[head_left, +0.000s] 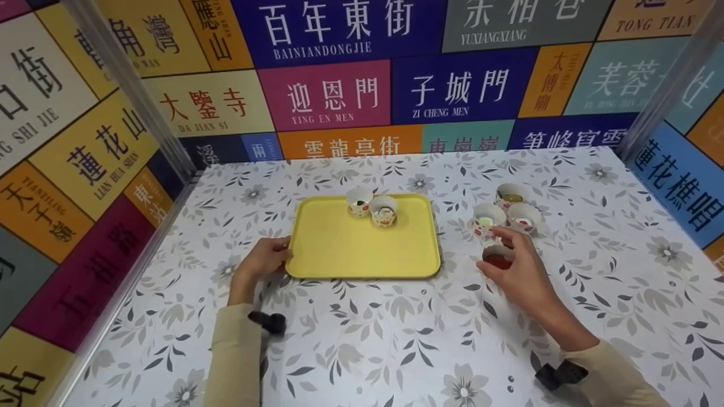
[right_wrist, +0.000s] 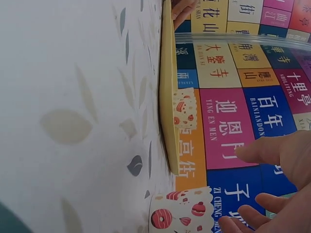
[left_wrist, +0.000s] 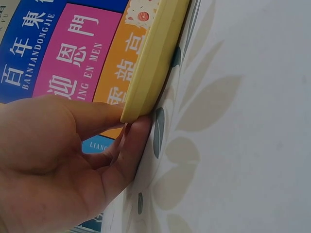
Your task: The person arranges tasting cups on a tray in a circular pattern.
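My left hand (head_left: 263,259) pinches the left edge of a yellow tray (head_left: 362,251); in the left wrist view the thumb lies on the rim and fingers reach beneath it. Two patterned paper cups, one (head_left: 358,210) beside the other (head_left: 384,218), stand near the tray's back edge. To the tray's right, my right hand (head_left: 523,271) hovers over a paper cup with dark red contents (head_left: 498,260). The right wrist view shows its spread fingers apart from that patterned cup (right_wrist: 182,213). Part of this cup is hidden behind the hand in the head view.
Behind the right hand stand three more paper cups: one with greenish contents (head_left: 512,196), one with green and white contents (head_left: 485,221), one with red and white contents (head_left: 523,220). A floral cloth (head_left: 362,339) covers the table. Colourful lettered panels (head_left: 339,93) enclose it.
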A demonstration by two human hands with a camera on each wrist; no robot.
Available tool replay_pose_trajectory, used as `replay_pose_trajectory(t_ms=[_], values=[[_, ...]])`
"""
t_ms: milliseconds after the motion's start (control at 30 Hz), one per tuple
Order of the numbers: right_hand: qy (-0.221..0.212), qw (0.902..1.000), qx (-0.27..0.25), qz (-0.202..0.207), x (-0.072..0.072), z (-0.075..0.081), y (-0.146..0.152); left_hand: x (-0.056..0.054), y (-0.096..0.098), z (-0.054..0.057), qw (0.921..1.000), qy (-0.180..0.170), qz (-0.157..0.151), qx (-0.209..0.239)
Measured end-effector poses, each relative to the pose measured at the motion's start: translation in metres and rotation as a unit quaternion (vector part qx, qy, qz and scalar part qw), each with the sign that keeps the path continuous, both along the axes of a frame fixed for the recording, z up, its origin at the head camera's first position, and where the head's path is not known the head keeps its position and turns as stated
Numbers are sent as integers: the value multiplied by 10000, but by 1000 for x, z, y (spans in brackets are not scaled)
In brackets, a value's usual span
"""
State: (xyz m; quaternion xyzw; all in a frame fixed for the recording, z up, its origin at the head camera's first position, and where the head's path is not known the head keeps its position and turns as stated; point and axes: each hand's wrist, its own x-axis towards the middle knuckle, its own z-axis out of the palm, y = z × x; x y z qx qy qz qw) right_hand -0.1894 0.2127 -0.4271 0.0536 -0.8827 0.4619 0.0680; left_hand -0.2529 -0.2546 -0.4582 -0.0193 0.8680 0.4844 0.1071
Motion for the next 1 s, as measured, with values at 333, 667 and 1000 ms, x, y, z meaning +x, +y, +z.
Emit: replay_pose_trajectory(t_ms=[333,667,1000], values=[[-303,9971,468,-510,2,0,24,-1,-3,-3,9998,-59,117,-128],[-958,9925,552,-515,-4,-12,38,0,-4,-2,10000,-43,-24,-85],[-1530,9851,701,-346,-7,-20,39,-2,-2,-1,9995,-123,36,-272]])
